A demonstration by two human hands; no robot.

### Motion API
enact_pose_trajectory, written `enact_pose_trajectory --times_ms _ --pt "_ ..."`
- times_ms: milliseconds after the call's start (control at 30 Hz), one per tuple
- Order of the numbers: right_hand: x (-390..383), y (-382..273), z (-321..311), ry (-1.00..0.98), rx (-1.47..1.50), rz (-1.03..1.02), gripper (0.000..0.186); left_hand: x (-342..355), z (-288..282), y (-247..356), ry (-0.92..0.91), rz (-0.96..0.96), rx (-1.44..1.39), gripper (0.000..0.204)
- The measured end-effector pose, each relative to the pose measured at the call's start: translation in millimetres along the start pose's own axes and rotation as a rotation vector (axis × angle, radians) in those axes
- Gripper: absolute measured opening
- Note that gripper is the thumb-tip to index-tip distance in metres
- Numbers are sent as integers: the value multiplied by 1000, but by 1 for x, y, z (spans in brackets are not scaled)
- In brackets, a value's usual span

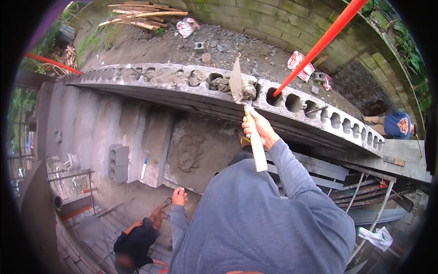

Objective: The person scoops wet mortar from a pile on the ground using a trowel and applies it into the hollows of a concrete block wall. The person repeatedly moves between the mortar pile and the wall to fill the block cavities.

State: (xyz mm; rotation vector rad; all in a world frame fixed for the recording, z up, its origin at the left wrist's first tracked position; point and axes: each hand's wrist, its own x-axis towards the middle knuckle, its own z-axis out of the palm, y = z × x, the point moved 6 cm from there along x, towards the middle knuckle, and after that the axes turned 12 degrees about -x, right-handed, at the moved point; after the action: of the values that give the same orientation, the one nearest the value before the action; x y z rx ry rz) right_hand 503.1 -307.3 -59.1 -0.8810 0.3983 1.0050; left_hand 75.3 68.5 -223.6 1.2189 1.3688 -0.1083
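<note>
My right hand (260,129) grips the pale wooden handle of a pointed trowel (236,83), whose blade stands up over the top of a hollow concrete block wall (157,84). Wet mortar (221,85) lies on the block tops and in some cells beside the blade. To the right of the trowel, several cells gape open, and a red-orange pole (306,49) rises from one of them. Lower and to the left, my left hand (179,197) is curled up, away from the wall; what it may hold is too small to make out.
A mortar heap (190,153) lies on the slab below the wall. Left of it are a loose hollow block (118,163) and a blue-handled tool (144,165). One person (137,242) is at lower left, another (398,125) at far right. Metal bars (317,109) jut from the wall.
</note>
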Motion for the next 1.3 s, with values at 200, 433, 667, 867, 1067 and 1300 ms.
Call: enact_pose_trajectory --times_ms 200,433,667,867,1067,1300 --pt "-8 11 11 -124 42 -32 53 -6 18 -30 -66 -35 67 34" --pt "22 -4 1 15 123 -77 48 28 -2 -124 -100 -47 84 30" --pt "-12 1 5 -132 -11 -41 53 -8 17 -66 -118 -114 192 35" --pt "16 9 27 -209 130 27 55 0 26 -34 -114 -88 68 36" --pt "30 5 1 -217 338 -54 47 -6 34 -8 -71 -78 64 38" --pt "3 7 -7 -208 409 -135 48 -15 8 -56 -33 -144 97 34"
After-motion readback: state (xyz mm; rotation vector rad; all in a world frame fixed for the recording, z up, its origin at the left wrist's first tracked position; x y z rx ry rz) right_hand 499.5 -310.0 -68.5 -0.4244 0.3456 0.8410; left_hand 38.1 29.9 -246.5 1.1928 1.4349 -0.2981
